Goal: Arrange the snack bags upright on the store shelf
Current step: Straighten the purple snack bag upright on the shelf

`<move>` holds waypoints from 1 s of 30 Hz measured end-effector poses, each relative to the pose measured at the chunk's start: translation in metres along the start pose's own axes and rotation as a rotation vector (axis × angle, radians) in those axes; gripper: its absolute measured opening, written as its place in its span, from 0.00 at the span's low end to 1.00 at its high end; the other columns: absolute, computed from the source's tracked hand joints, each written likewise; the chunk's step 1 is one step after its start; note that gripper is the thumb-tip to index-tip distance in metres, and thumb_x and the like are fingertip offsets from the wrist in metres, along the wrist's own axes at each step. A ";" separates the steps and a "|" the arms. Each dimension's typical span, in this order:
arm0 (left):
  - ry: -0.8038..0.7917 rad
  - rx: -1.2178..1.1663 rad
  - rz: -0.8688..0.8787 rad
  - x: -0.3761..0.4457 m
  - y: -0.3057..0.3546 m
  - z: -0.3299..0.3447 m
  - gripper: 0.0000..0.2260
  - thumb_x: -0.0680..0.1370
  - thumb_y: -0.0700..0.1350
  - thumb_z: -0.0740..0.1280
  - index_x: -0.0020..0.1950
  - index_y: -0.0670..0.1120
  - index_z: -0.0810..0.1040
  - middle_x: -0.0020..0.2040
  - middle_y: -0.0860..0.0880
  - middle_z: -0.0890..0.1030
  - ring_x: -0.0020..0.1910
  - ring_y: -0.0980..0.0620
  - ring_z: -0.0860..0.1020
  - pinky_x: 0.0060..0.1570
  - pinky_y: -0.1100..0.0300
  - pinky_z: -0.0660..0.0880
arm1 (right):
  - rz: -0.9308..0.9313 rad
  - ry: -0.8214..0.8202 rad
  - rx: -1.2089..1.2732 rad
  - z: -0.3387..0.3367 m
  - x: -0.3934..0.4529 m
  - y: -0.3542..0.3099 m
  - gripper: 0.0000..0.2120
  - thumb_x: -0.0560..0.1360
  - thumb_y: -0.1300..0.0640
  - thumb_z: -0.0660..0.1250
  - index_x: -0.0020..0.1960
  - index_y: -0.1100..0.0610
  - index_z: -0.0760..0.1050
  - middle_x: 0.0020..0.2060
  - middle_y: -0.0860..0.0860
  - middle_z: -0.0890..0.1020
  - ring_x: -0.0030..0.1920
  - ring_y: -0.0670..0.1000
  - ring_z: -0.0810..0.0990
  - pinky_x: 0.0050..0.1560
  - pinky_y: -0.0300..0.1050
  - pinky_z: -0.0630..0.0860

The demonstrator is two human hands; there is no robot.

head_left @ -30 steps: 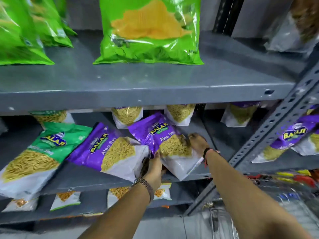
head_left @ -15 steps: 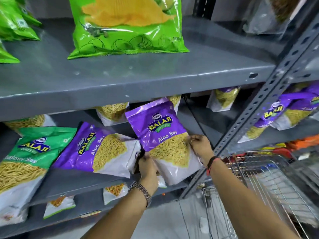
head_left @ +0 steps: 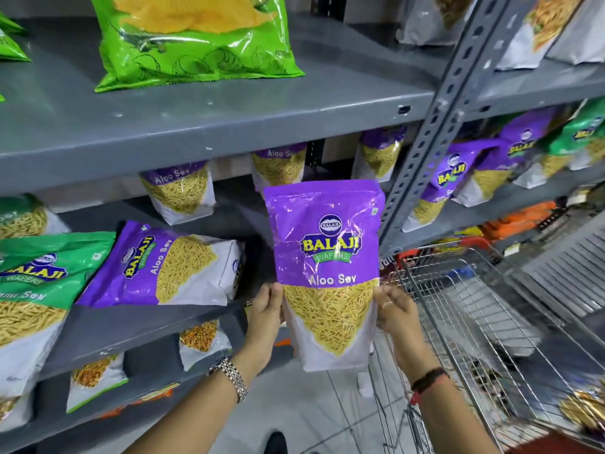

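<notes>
A purple Balaji Aloo Sev bag [head_left: 327,257] is held upright in the air in front of the middle grey shelf [head_left: 137,326]. My left hand [head_left: 265,319] grips its left edge and my right hand [head_left: 397,317] grips its right edge. On that shelf a second purple Aloo Sev bag [head_left: 167,267] lies flat on its side, and a green Balaji bag [head_left: 39,290] lies flat to its left. Several purple bags [head_left: 178,191] stand upright at the back of the shelf.
A large green chips bag [head_left: 193,37] stands on the upper shelf [head_left: 229,126]. A slotted grey upright post [head_left: 432,126] divides the shelving. A wire shopping cart [head_left: 474,322] is at my right. More purple bags [head_left: 458,178] lean on the right-hand shelf; small bags sit on the lower shelf.
Both hands lifted the purple bag off the shelf edge and turned it from tilted to upright. The view has swung to the right, showing more of the cart.
</notes>
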State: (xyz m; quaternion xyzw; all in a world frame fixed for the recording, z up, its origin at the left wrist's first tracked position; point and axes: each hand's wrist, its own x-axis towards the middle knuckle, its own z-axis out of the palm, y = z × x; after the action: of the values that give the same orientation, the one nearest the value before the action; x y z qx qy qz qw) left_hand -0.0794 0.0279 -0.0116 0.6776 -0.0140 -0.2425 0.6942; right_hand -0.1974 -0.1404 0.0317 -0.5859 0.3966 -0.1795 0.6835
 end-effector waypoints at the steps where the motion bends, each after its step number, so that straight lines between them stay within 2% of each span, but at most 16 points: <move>1: -0.021 0.008 0.008 -0.002 -0.001 0.000 0.11 0.80 0.49 0.57 0.40 0.48 0.71 0.41 0.45 0.78 0.41 0.48 0.76 0.39 0.57 0.74 | -0.001 -0.003 0.022 -0.003 -0.002 0.001 0.08 0.76 0.62 0.61 0.39 0.56 0.71 0.32 0.51 0.72 0.32 0.49 0.69 0.31 0.39 0.67; 3: -0.057 0.019 0.017 -0.003 0.000 0.000 0.10 0.79 0.50 0.57 0.40 0.48 0.71 0.43 0.43 0.78 0.44 0.47 0.77 0.44 0.50 0.75 | -0.001 0.001 0.050 -0.004 -0.004 0.001 0.07 0.76 0.62 0.60 0.40 0.57 0.71 0.30 0.50 0.74 0.30 0.47 0.72 0.28 0.34 0.69; 5: -0.070 0.031 0.015 0.004 0.001 0.000 0.10 0.79 0.50 0.57 0.40 0.49 0.71 0.44 0.43 0.78 0.45 0.48 0.77 0.47 0.49 0.75 | -0.006 -0.003 0.059 -0.001 -0.001 0.001 0.08 0.77 0.62 0.60 0.39 0.56 0.72 0.29 0.48 0.75 0.28 0.43 0.74 0.29 0.33 0.71; 9: 0.002 0.096 0.048 0.037 0.018 0.000 0.12 0.80 0.48 0.55 0.37 0.52 0.70 0.40 0.46 0.74 0.44 0.47 0.73 0.48 0.48 0.71 | -0.059 -0.015 -0.038 0.022 0.031 -0.002 0.08 0.77 0.60 0.58 0.40 0.55 0.72 0.35 0.52 0.74 0.36 0.49 0.71 0.39 0.44 0.67; 12: 0.081 0.155 0.074 0.068 0.044 -0.002 0.12 0.80 0.48 0.55 0.36 0.53 0.69 0.38 0.48 0.73 0.42 0.50 0.72 0.48 0.49 0.71 | -0.134 -0.013 -0.113 0.049 0.067 -0.013 0.08 0.77 0.58 0.58 0.41 0.54 0.71 0.35 0.51 0.74 0.36 0.48 0.70 0.41 0.44 0.68; 14: 0.126 0.176 0.127 0.088 0.062 -0.006 0.12 0.79 0.50 0.56 0.36 0.55 0.70 0.40 0.47 0.75 0.43 0.49 0.73 0.51 0.46 0.74 | -0.158 -0.020 -0.110 0.069 0.092 -0.027 0.09 0.77 0.59 0.57 0.39 0.53 0.70 0.35 0.50 0.75 0.37 0.48 0.72 0.43 0.43 0.72; 17: 0.191 0.208 0.139 0.117 0.078 -0.013 0.11 0.79 0.48 0.57 0.37 0.51 0.69 0.45 0.42 0.77 0.49 0.42 0.77 0.56 0.42 0.75 | -0.166 -0.005 -0.116 0.097 0.128 -0.045 0.13 0.75 0.62 0.58 0.35 0.49 0.69 0.35 0.48 0.76 0.39 0.50 0.74 0.50 0.50 0.73; 19: 0.262 0.229 0.150 0.134 0.085 -0.017 0.09 0.78 0.47 0.58 0.38 0.48 0.69 0.47 0.36 0.78 0.51 0.36 0.78 0.54 0.40 0.77 | -0.202 -0.010 -0.132 0.111 0.154 -0.049 0.15 0.72 0.65 0.57 0.32 0.48 0.69 0.33 0.48 0.75 0.39 0.51 0.74 0.53 0.55 0.73; 21: 0.290 0.242 0.154 0.146 0.088 -0.020 0.07 0.78 0.47 0.59 0.41 0.47 0.71 0.49 0.34 0.79 0.52 0.36 0.79 0.53 0.40 0.77 | -0.209 -0.013 -0.239 0.123 0.170 -0.053 0.13 0.71 0.63 0.57 0.33 0.47 0.69 0.38 0.52 0.77 0.43 0.53 0.75 0.56 0.59 0.74; 22: 0.296 0.241 0.141 0.149 0.090 -0.020 0.07 0.78 0.46 0.59 0.42 0.46 0.72 0.50 0.35 0.80 0.52 0.37 0.79 0.53 0.40 0.77 | -0.212 -0.019 -0.299 0.127 0.173 -0.056 0.12 0.72 0.62 0.58 0.35 0.47 0.68 0.41 0.54 0.77 0.45 0.53 0.75 0.56 0.58 0.74; 26: 0.289 0.263 0.074 0.158 0.089 -0.020 0.10 0.78 0.46 0.59 0.49 0.42 0.76 0.50 0.37 0.81 0.52 0.39 0.80 0.53 0.43 0.78 | -0.216 -0.031 -0.423 0.135 0.176 -0.057 0.07 0.75 0.62 0.58 0.44 0.50 0.69 0.45 0.54 0.74 0.47 0.51 0.73 0.47 0.41 0.73; 28: 0.256 0.224 0.039 0.163 0.086 -0.025 0.08 0.76 0.47 0.62 0.46 0.45 0.76 0.51 0.37 0.81 0.51 0.40 0.80 0.55 0.42 0.78 | -0.215 -0.009 -0.422 0.135 0.178 -0.052 0.09 0.74 0.62 0.59 0.40 0.48 0.69 0.45 0.54 0.76 0.47 0.52 0.75 0.50 0.46 0.75; 30: 0.228 0.126 0.039 0.157 0.089 -0.037 0.03 0.74 0.47 0.66 0.42 0.49 0.75 0.46 0.44 0.80 0.46 0.45 0.79 0.55 0.48 0.78 | -0.114 0.075 -0.368 0.133 0.178 -0.042 0.08 0.73 0.61 0.60 0.37 0.51 0.71 0.43 0.57 0.79 0.43 0.55 0.79 0.52 0.53 0.78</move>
State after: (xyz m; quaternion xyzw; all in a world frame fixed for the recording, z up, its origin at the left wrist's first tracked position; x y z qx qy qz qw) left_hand 0.1006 0.0033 0.0211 0.7426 0.0370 -0.1490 0.6519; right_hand 0.0225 -0.1900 0.0121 -0.7153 0.4141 -0.1642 0.5385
